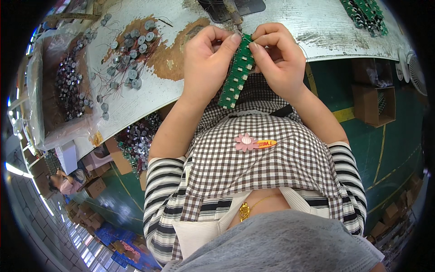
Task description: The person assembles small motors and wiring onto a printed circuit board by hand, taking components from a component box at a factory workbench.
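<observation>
A long green circuit board strip [236, 78] with small pale parts in a row hangs slanting between my hands at the table's near edge. My left hand [209, 59] pinches its upper left edge between thumb and fingers. On the other side, my right hand [280, 59] is closed with thumb and fingertips at the strip's upper end, perhaps on a thin wire that is too small to make out. Just beyond the strip's top end, a narrow metal tip [234, 17] comes down from a dark stand [232, 8].
Small round metal motors [132, 56] with thin red wires lie loose on the worn white table [131, 106]. A plastic-lined tray [68, 86] holds many more at the left. More green boards [364, 16] lie at the far right. Cardboard boxes [374, 104] stand beside the table.
</observation>
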`<state>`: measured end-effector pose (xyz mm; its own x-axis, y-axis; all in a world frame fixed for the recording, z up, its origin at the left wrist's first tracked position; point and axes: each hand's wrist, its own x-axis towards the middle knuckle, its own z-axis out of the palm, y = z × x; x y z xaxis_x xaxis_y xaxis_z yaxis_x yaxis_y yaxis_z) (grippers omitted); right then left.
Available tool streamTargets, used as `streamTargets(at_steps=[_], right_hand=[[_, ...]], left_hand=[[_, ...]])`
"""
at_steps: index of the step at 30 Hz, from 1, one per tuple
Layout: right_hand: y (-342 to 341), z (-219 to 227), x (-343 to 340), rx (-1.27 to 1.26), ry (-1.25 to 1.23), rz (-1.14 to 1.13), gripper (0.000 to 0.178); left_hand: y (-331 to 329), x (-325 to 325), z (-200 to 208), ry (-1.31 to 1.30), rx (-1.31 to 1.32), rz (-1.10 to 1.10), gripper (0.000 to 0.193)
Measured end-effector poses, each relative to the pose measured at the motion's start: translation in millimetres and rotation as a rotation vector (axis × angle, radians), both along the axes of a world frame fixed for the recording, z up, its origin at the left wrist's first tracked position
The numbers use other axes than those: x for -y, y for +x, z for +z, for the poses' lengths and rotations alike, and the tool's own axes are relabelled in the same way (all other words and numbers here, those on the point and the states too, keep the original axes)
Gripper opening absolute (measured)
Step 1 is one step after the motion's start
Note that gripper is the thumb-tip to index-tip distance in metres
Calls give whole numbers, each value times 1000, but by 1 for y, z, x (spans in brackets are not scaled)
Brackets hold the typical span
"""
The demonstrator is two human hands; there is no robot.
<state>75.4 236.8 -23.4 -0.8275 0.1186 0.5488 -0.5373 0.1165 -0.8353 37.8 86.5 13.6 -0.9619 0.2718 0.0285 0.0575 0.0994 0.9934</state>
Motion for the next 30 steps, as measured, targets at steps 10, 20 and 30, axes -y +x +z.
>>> streamTargets(at_steps=[10, 20, 30], right_hand=[[-1, -9, -3, 27, 5, -31, 6], [3, 11, 0, 394, -204, 28, 8], [14, 54, 31, -513, 576, -132, 23]], left_hand=[[-17, 48, 24, -588, -965, 247, 37], [46, 75, -2, -628, -1033, -222, 32], [34, 61, 13, 550, -142, 231, 15]])
